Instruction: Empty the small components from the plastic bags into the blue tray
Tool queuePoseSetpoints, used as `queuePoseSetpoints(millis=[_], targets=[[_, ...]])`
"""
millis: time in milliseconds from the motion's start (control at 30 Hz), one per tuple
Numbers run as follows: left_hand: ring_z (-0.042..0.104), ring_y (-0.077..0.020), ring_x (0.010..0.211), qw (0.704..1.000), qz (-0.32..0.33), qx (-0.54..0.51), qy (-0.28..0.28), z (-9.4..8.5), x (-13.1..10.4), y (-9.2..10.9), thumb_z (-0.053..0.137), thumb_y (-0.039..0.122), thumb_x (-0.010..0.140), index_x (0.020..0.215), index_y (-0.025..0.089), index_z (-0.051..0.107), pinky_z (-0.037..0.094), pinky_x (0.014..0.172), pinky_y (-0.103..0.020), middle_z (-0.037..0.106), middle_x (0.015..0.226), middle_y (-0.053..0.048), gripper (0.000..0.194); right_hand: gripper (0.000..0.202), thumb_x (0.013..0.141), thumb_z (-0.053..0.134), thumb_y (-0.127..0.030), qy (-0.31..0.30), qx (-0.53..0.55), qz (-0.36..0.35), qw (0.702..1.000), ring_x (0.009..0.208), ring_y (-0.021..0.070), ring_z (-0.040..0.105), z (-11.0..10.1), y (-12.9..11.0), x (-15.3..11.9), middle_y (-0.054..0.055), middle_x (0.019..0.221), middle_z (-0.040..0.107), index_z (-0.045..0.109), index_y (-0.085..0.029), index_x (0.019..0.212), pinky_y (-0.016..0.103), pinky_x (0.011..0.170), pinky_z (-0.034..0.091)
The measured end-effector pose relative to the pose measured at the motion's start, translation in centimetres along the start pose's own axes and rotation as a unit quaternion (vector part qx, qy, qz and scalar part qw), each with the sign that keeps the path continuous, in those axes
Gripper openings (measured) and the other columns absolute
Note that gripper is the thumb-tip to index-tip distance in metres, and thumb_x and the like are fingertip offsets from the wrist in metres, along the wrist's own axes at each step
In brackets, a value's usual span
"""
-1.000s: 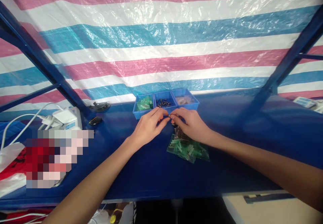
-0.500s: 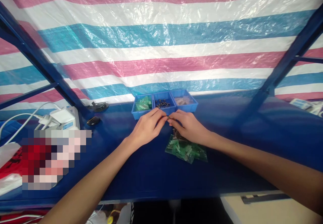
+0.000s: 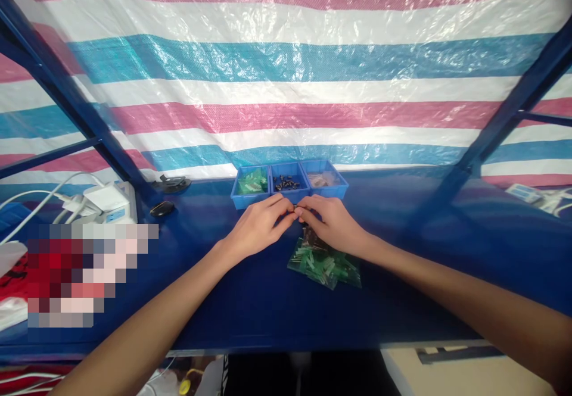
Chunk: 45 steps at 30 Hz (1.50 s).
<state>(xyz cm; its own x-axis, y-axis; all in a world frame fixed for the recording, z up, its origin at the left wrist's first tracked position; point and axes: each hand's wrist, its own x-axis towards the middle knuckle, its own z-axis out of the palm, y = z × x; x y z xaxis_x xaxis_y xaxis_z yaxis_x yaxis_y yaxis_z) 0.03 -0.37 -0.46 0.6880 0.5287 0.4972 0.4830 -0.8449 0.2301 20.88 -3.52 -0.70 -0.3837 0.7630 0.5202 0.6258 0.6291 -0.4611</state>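
Observation:
My left hand (image 3: 263,222) and my right hand (image 3: 328,220) meet fingertip to fingertip over the blue table. Both are closed in a pinch around something small and dark, too small to name. Just behind them stand three joined blue bins. The left bin (image 3: 251,199) holds green plastic packets, the middle bin (image 3: 289,194) small dark metal-looking parts, and the right bin (image 3: 328,192) pale clear-looking pieces. Green plastic packets (image 3: 324,268) with thin pale strips lie below my right hand, beside a brownish packet partly hidden by that hand.
At the left are a white power strip (image 3: 129,202) with plugs and cables, a black computer mouse (image 3: 162,208) and a dark flat object (image 3: 173,183). A blurred-out patch covers part of a red item. Blue metal posts rise on both sides before a striped tarp (image 3: 286,116).
The view has shifted slightly. My hands stay together at the same spot, with the fingertips a little closer and the small dark item less visible between them.

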Motion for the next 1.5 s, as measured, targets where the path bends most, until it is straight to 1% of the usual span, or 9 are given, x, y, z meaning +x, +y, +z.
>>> queuePoseSetpoints(millis=[133,200,267,400,600,967,1167,1300,1500], targets=[[0.056,-0.0127,0.073,0.999,-0.042,-0.022,0.027,0.2,-0.2,-0.3,0.055,0.039,0.101,0.104,0.019,0.055,0.042,0.065,-0.025,0.058,0.089,0.000,0.020,0.024,0.103,0.047,-0.021,-0.003,0.012,-0.005,1.000,0.067,0.0144,0.058,0.0,-0.1,0.0,0.001,0.074,0.065,0.065,-0.017,0.086,0.027,0.064,0.038],[0.057,-0.0127,0.073,0.996,-0.060,-0.038,0.058,0.3,-0.2,-0.5,0.061,0.041,0.098,0.117,0.019,0.053,0.043,0.064,-0.024,0.059,0.090,0.000,0.030,0.024,0.102,0.047,-0.020,-0.002,0.029,-0.003,1.000,0.067,0.0140,0.059,-0.1,-0.2,0.1,0.001,0.075,0.066,0.064,-0.017,0.086,0.026,0.065,0.038],[0.059,-0.0126,0.076,0.996,-0.048,-0.043,0.069,0.3,-0.2,-0.5,0.061,0.037,0.098,0.123,0.021,0.053,0.046,0.066,-0.024,0.061,0.097,-0.001,0.031,0.024,0.102,0.047,-0.019,-0.007,0.051,0.002,0.999,0.064,0.0127,0.058,-0.1,-0.3,0.2,0.001,0.075,0.067,0.064,-0.017,0.084,0.025,0.063,0.038],[0.061,-0.0125,0.082,0.998,-0.013,-0.044,0.049,0.1,-0.1,-0.3,0.053,0.031,0.103,0.116,0.022,0.061,0.047,0.071,-0.024,0.063,0.108,-0.003,0.018,0.024,0.098,0.046,-0.014,-0.022,0.094,0.019,0.995,0.056,0.0108,0.055,-0.3,-0.2,0.2,-0.001,0.073,0.066,0.063,-0.017,0.082,0.025,0.058,0.038],[0.062,-0.0144,0.085,0.998,-0.021,-0.041,0.049,0.2,0.0,-0.2,0.046,0.032,0.106,0.104,0.018,0.064,0.046,0.077,-0.027,0.064,0.097,-0.003,0.022,0.011,0.093,0.057,-0.017,-0.017,0.084,0.037,0.996,0.066,0.0144,0.061,0.1,-0.1,0.1,0.001,0.078,0.070,0.067,-0.019,0.088,0.025,0.058,0.040],[0.061,-0.0147,0.080,0.996,-0.059,-0.054,0.036,0.5,0.2,0.5,0.043,0.031,0.107,0.095,0.017,0.065,0.042,0.072,-0.028,0.065,0.090,-0.003,0.028,0.013,0.095,0.062,-0.022,0.027,0.034,0.018,0.999,0.065,0.0137,0.058,0.4,-0.3,0.0,-0.001,0.072,0.067,0.063,-0.020,0.082,0.025,0.060,0.039],[0.054,-0.0135,0.068,0.997,-0.073,-0.031,0.021,0.4,0.3,0.5,0.039,0.030,0.107,0.080,0.016,0.058,0.038,0.065,-0.028,0.057,0.076,-0.001,0.036,0.007,0.096,0.059,-0.021,0.058,-0.003,0.003,0.998,0.073,0.0167,0.062,0.6,-0.2,-0.2,0.002,0.081,0.070,0.063,-0.020,0.090,0.027,0.063,0.042],[0.056,-0.0135,0.070,0.996,-0.065,-0.058,0.004,0.4,0.3,0.5,0.042,0.027,0.104,0.083,0.017,0.059,0.038,0.065,-0.027,0.060,0.079,-0.001,0.029,0.006,0.096,0.057,-0.020,0.060,-0.003,-0.007,0.998,0.075,0.0172,0.064,0.4,0.0,-0.2,0.002,0.083,0.070,0.063,-0.020,0.094,0.027,0.064,0.043],[0.057,-0.0145,0.073,0.998,-0.065,0.008,-0.001,0.4,0.1,0.1,0.052,0.026,0.097,0.102,0.020,0.062,0.039,0.064,-0.027,0.063,0.088,-0.001,0.012,0.006,0.093,0.058,-0.017,0.058,-0.056,-0.027,0.996,0.078,0.0184,0.063,-1.1,1.0,1.4,0.003,0.084,0.070,0.062,-0.019,0.089,0.030,0.072,0.045]])
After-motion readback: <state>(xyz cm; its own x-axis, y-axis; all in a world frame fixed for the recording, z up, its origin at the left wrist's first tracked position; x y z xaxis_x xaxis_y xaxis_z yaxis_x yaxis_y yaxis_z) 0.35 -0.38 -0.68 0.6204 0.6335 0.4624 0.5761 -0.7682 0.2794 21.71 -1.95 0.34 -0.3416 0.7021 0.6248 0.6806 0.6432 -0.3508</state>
